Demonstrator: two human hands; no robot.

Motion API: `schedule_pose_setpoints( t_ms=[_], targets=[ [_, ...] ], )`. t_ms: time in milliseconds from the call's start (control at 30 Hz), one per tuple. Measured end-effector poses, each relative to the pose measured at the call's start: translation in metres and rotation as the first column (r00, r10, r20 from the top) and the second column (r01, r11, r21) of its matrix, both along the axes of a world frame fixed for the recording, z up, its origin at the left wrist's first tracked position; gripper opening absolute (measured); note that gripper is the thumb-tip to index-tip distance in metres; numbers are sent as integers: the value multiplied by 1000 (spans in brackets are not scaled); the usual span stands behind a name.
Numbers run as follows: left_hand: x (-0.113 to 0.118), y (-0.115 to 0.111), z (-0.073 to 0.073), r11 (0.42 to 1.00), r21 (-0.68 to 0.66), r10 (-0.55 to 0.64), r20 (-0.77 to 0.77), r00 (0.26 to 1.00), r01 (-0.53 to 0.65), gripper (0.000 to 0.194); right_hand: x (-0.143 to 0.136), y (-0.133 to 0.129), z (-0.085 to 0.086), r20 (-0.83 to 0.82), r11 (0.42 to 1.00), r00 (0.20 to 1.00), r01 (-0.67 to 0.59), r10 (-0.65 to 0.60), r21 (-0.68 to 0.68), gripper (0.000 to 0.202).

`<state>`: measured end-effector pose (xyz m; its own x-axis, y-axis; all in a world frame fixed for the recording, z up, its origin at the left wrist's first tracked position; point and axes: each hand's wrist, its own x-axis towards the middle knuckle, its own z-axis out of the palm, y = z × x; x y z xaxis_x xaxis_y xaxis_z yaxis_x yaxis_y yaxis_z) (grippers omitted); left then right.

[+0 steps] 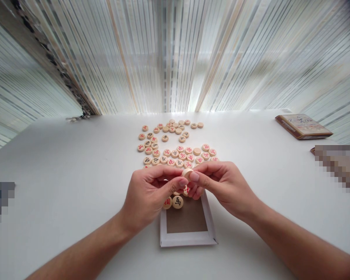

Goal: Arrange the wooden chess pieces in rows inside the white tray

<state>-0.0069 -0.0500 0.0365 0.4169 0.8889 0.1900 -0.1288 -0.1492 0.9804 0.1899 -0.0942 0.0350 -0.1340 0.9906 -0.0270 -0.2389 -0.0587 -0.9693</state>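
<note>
Between the fingertips of my left hand [147,192] and my right hand [228,186] is a round wooden xiangqi piece [187,174], its near side blank. Both hands pinch it above a shallow white box [189,239] with a brown bottom. Inside the box lie several pieces, among them one with a black character [177,202] and one with a red character [167,202] partly covered by my left hand. Beyond my hands many loose pieces [171,162] with red or black characters are spread on the white table; a few show blank faces.
At the right of the white table [75,175] lies a flat printed box [304,125]. A second box-like thing [338,167] nearer the right edge is blurred by pixels, as is a dark object [0,198] at the left edge. A striped string curtain [145,58] hangs behind.
</note>
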Motion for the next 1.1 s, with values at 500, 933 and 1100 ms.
schedule_pose_setpoints(
  t_ms=[500, 933, 1100],
  targets=[
    [0, -3, 0, 982, 147, -108, -65, 992, 117, 26, -1, -3, 1, -22, 992, 1000, -19, 17, -126, 35],
    [-1, -1, -1, 986, 91, -133, -48, 990, 136, 30, 2, -3, 0, -85, 993, 993, -85, 78, -79, 34],
    [1, -2, 1, 993, 11, -118, 12, 993, 118, 27, 2, -3, -1, -134, 990, 985, -116, 105, -78, 19]
  ],
)
